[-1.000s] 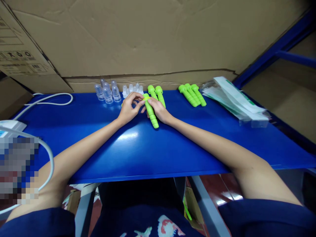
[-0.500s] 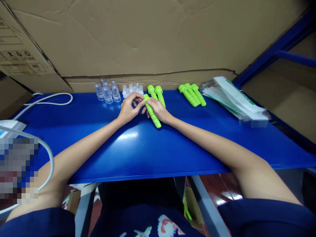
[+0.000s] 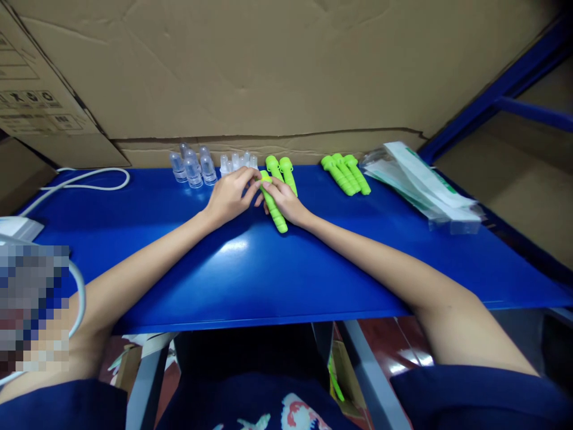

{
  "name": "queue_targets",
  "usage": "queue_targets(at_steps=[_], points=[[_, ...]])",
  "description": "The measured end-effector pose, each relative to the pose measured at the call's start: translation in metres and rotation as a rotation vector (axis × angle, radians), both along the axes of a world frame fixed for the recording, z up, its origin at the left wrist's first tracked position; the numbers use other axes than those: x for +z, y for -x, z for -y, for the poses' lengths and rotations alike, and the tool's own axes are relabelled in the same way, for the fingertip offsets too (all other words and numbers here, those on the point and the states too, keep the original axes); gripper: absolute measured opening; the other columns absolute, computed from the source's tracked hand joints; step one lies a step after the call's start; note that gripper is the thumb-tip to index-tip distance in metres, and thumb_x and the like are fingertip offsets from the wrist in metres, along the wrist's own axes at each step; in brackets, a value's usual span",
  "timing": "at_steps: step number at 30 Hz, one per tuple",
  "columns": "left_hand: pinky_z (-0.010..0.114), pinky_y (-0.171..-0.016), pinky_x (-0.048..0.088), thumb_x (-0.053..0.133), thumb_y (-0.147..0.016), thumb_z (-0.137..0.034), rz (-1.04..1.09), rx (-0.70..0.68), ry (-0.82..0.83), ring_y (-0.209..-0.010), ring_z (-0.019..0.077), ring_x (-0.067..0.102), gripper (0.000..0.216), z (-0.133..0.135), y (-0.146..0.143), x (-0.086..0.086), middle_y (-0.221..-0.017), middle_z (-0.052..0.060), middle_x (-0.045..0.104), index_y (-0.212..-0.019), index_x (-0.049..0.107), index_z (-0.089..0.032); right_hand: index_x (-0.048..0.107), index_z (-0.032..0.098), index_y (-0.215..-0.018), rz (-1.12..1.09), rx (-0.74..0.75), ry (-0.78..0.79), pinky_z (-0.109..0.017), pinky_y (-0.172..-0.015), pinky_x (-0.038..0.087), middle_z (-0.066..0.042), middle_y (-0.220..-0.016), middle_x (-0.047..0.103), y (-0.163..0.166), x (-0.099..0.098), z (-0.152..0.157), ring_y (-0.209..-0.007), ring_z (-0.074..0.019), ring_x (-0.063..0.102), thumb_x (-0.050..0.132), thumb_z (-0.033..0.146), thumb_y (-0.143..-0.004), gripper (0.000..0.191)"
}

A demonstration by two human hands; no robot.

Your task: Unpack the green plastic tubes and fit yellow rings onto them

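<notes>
My right hand (image 3: 289, 203) is closed around a lime-green ribbed tube with a wider capped end (image 3: 276, 214), which slants with its narrow tip toward me. At the capped end, the bent fingers of my left hand (image 3: 233, 192) pinch the cap, partly hiding it. Just behind my right hand lie two similar green tubes (image 3: 286, 172). Small clear plastic pieces with pointed tips (image 3: 235, 161) stand behind my left hand, their bases partly covered by it. Further left are several larger clear domed plastic caps (image 3: 193, 168), standing upright.
Three more green tubes (image 3: 345, 174) lie together right of centre, beside clear plastic packets (image 3: 418, 182). A white cable (image 3: 94, 179) loops at the left of the blue table (image 3: 215, 292). A cardboard wall (image 3: 250, 77) closes off the back; a blue frame (image 3: 496, 101) stands at right.
My left hand has turned slightly, its back now facing up more, with its fingers still at the tube's capped end. The right hand keeps its hold. The view has shifted a little.
</notes>
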State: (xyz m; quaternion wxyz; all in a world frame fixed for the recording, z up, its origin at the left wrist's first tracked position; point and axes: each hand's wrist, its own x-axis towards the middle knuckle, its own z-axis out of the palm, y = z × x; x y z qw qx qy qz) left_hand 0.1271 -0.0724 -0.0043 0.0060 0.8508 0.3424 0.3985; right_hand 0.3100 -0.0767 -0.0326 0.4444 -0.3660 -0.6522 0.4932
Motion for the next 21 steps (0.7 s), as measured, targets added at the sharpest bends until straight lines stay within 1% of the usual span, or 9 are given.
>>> queue_targets(at_steps=[2, 5, 9, 11, 14, 17, 18, 19, 21], points=[[0.036, -0.085, 0.053, 0.049, -0.102, -0.03, -0.157, 0.092, -0.046, -0.093, 0.0241, 0.071, 0.025, 0.003, 0.005, 0.018, -0.098, 0.01, 0.075, -0.101, 0.07, -0.017, 0.052, 0.021, -0.106, 0.005, 0.004, 0.008, -0.025, -0.048, 0.049, 0.0, -0.074, 0.072, 0.001, 0.002, 0.001, -0.048, -0.0117, 0.057, 0.057, 0.063, -0.102, 0.043], [0.039, -0.092, 0.054, 0.046, -0.102, -0.031, -0.319, 0.185, -0.038, -0.102, 0.0273, 0.071, 0.03, 0.012, 0.02, 0.039, -0.101, 0.011, 0.075, -0.103, 0.071, -0.016, 0.05, 0.021, -0.103, 0.017, 0.006, 0.018, -0.025, -0.048, 0.048, -0.001, -0.074, 0.072, 0.002, 0.004, 0.004, -0.049, -0.0121, 0.057, 0.056, 0.058, -0.105, 0.037], [0.044, -0.097, 0.055, 0.045, -0.102, -0.036, -0.429, 0.392, 0.027, -0.111, 0.0315, 0.07, 0.035, 0.039, 0.059, 0.046, -0.114, 0.015, 0.073, -0.117, 0.069, -0.016, 0.05, 0.021, -0.101, 0.037, 0.003, 0.019, -0.024, -0.049, 0.047, 0.0, -0.074, 0.072, 0.003, 0.008, 0.007, -0.05, -0.0119, 0.058, 0.053, 0.043, -0.108, 0.023], [0.049, -0.099, 0.056, 0.045, -0.101, -0.039, -0.496, 0.551, 0.087, -0.122, 0.037, 0.066, 0.043, 0.059, 0.082, 0.044, -0.131, 0.021, 0.068, -0.129, 0.065, -0.013, 0.05, 0.02, -0.101, 0.048, 0.007, 0.014, -0.023, -0.05, 0.047, 0.0, -0.073, 0.071, 0.004, 0.009, 0.009, -0.05, -0.0115, 0.057, 0.051, 0.036, -0.109, 0.018], [0.063, -0.1, 0.055, 0.042, -0.102, -0.051, -0.612, 0.788, 0.279, -0.135, 0.0489, 0.057, 0.064, 0.094, 0.119, 0.042, -0.15, 0.03, 0.053, -0.147, 0.053, -0.007, 0.051, 0.02, -0.101, 0.055, 0.003, 0.017, -0.022, -0.049, 0.046, 0.001, -0.073, 0.07, 0.005, 0.012, 0.01, -0.05, -0.0107, 0.057, 0.049, 0.032, -0.11, 0.015], [0.074, -0.112, 0.043, 0.031, -0.102, -0.066, -0.515, 0.982, 0.406, -0.151, 0.0525, 0.039, 0.076, 0.129, 0.16, 0.036, -0.168, 0.027, 0.033, -0.156, 0.047, -0.015, 0.051, 0.02, -0.101, 0.056, -0.005, 0.022, -0.022, -0.048, 0.045, 0.002, -0.072, 0.07, 0.007, 0.012, 0.01, -0.049, -0.0102, 0.057, 0.049, 0.03, -0.11, 0.014], [0.076, -0.114, 0.038, 0.031, -0.1, -0.071, -0.45, 1.03, 0.437, -0.154, 0.0535, 0.034, 0.077, 0.14, 0.175, 0.031, -0.174, 0.021, 0.024, -0.159, 0.043, -0.022, 0.051, 0.02, -0.101, 0.057, -0.007, 0.024, -0.022, -0.047, 0.045, 0.002, -0.072, 0.069, 0.007, 0.012, 0.01, -0.049, -0.0101, 0.057, 0.049, 0.03, -0.11, 0.013], [0.079, -0.117, 0.031, 0.034, -0.098, -0.074, -0.387, 1.058, 0.454, -0.157, 0.0537, 0.028, 0.078, 0.15, 0.19, 0.026, -0.18, 0.011, 0.009, -0.164, 0.032, -0.034, 0.051, 0.02, -0.101, 0.059, -0.007, 0.025, -0.022, -0.047, 0.045, 0.002, -0.072, 0.069, 0.007, 0.012, 0.009, -0.049, -0.0101, 0.057, 0.05, 0.03, -0.11, 0.014], [0.085, -0.117, 0.02, 0.038, -0.095, -0.074, -0.368, 1.064, 0.436, -0.16, 0.0569, 0.014, 0.083, 0.167, 0.219, 0.011, -0.179, -0.002, -0.021, -0.167, 0.001, -0.052, 0.051, 0.02, -0.1, 0.06, -0.003, 0.022, -0.022, -0.047, 0.045, 0.002, -0.071, 0.069, 0.007, 0.011, 0.008, -0.048, -0.0101, 0.056, 0.052, 0.035, -0.11, 0.018]])
